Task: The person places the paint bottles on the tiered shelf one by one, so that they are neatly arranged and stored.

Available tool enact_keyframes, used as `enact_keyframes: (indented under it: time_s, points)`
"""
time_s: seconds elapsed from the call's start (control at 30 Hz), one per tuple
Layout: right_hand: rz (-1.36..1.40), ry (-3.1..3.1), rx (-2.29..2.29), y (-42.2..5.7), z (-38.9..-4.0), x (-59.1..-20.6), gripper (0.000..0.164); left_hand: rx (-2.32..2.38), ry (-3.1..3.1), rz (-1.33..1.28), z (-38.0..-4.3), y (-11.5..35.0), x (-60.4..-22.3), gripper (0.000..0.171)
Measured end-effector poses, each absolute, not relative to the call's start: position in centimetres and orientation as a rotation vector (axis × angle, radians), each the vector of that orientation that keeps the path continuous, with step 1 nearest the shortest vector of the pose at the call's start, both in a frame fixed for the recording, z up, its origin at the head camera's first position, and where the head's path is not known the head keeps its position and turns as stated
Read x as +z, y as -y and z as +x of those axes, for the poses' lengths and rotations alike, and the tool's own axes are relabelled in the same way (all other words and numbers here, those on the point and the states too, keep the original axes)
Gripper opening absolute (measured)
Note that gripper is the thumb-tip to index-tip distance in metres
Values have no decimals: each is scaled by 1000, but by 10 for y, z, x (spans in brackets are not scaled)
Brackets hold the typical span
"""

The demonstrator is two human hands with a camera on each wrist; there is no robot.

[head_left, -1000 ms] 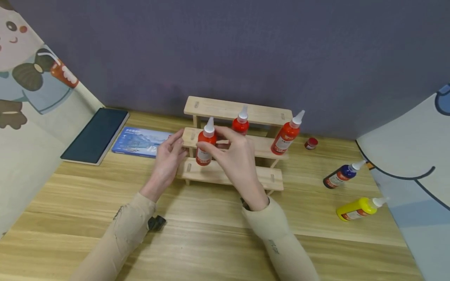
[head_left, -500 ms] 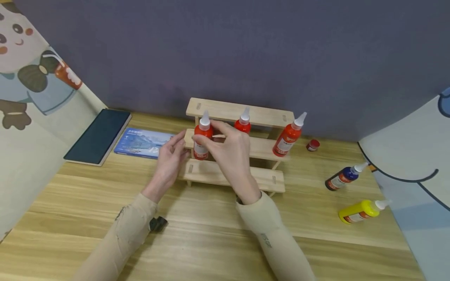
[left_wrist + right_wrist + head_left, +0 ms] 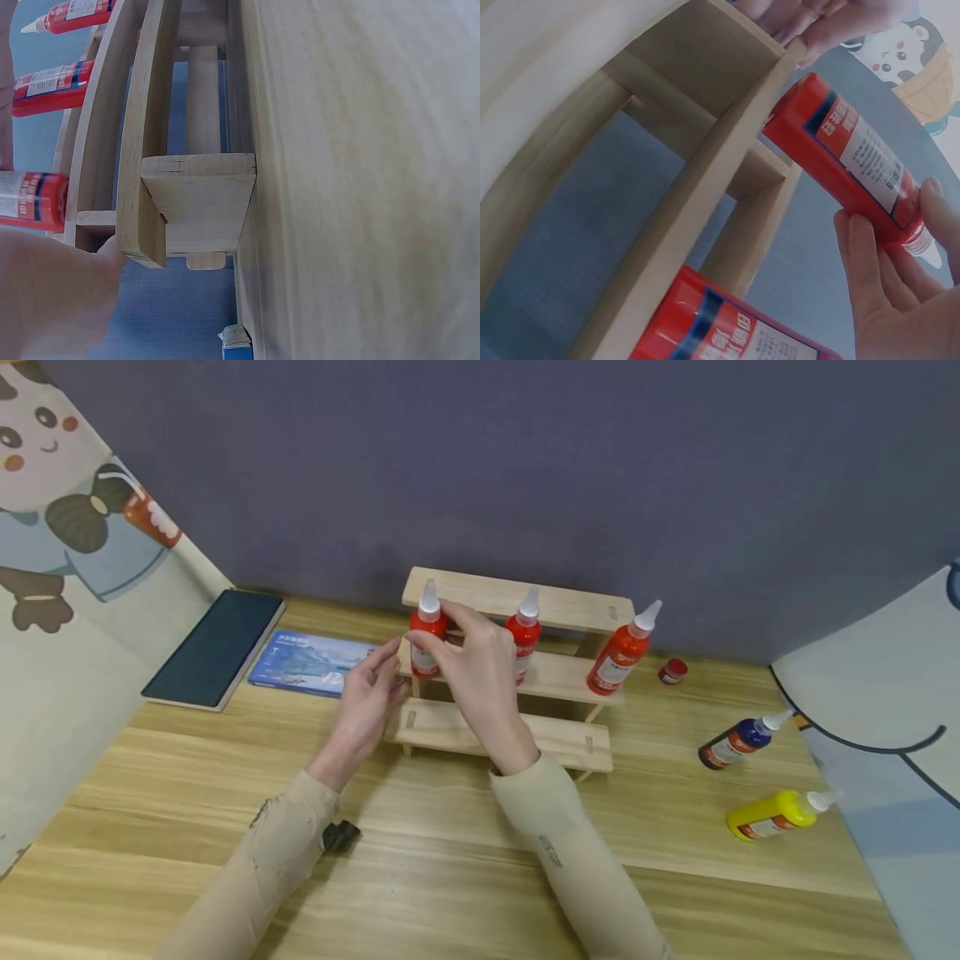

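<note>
At the left end of the middle shelf (image 3: 558, 672): right grip (image 3: 483, 668) pinches red bottle (image 3: 427, 647) near the neck, likely keeping fingers off the base; base contact unclear. Left grip (image 3: 363, 697), fingers loosely extended, touches shelf end, probably bracing.

Glossy plastic on the red bottle (image 3: 424, 663) left of centre, with a smooth whitish plastic nozzle (image 3: 429, 597)! Beneath, the rack (image 3: 555, 741): bare pale wood, smooth and matt. The tabletop (image 3: 450, 860): wood-grained, softly shining. Wrinkled cloth on the sleeves (image 3: 251, 860), lower frame; shiny plastic on the yellow bottle (image 3: 767, 816), lower right; dark wall (image 3: 517, 468) up top, matt, fabric-like.
</note>
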State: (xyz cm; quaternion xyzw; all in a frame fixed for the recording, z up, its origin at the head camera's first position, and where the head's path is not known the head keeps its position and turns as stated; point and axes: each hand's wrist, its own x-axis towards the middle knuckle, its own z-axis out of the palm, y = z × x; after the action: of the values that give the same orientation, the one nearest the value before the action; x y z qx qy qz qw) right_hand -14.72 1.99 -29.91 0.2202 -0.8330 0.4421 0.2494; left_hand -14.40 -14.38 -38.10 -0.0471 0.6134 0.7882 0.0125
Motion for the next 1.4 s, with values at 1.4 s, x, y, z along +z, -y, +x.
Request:
enact_keyframes:
  time_s: [1.4]
  points:
    - [552,2323,1167,-21,-145,-297,73,2485,-1905,-106,-144,143,-381,49]
